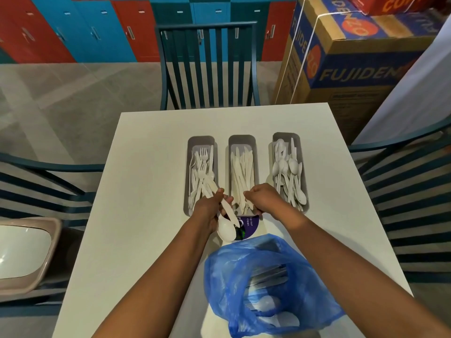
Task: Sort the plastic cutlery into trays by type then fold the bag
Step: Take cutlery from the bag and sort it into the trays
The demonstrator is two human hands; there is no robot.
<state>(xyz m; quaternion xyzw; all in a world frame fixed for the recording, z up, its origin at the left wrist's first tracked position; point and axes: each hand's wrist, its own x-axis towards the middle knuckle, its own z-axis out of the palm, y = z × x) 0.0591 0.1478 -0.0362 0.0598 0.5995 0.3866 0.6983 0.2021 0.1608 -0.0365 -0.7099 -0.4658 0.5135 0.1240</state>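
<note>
Here, in the head view, a bunch of white cutlery (225,215), a spoon among it, is gripped by the left hand (211,207) at the near end of the fork tray (201,140). At 3 o'clock from it, the right hand (262,198) is curled over the near end of the knife tray (241,139); whether a piece is pinched cannot be told. The spoon tray (286,136) lies further at 3 o'clock. At 6 o'clock, the blue bag (266,284) is seen open on the white table (146,191), more cutlery inside.
</note>
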